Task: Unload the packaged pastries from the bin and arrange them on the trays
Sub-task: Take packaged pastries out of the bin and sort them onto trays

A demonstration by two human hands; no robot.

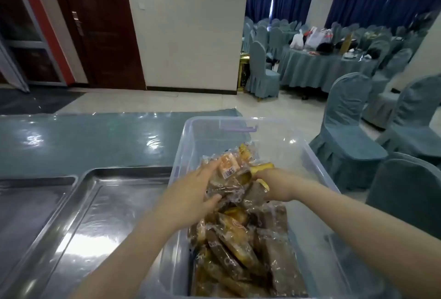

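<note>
Wrapped pastries (241, 234) fill the clear bin (317, 162) at my right; my left hand (191, 193) and right hand (274, 185) clasp a loose bunch (229, 172) that I judge could slip from slick wrappers before reaching the bare trays (100, 203) left.

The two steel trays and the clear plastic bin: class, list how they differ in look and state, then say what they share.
1. The steel trays are shallow and shiny metal; the clear plastic bin is deep and see-through.
2. The trays hold nothing yet; the bin holds packaged pastries, with the left hand and right hand in it.
Shared: both rest on the teal table.
</note>
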